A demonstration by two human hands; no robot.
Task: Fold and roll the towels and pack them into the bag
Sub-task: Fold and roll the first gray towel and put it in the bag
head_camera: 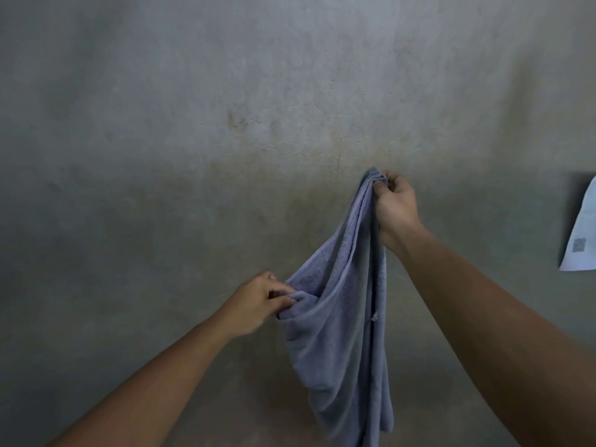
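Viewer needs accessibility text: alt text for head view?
Two bare hands hold up a grey-blue towel: the right hand pinches its top corner, the left hand grips a fold lower down. Behind, stained grey concrete and a white paper at the right edge.

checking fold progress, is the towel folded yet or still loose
Loose, not folded. The towel hangs bunched in drapes, with the right hand pinching its top and the left hand gripping an edge lower down.
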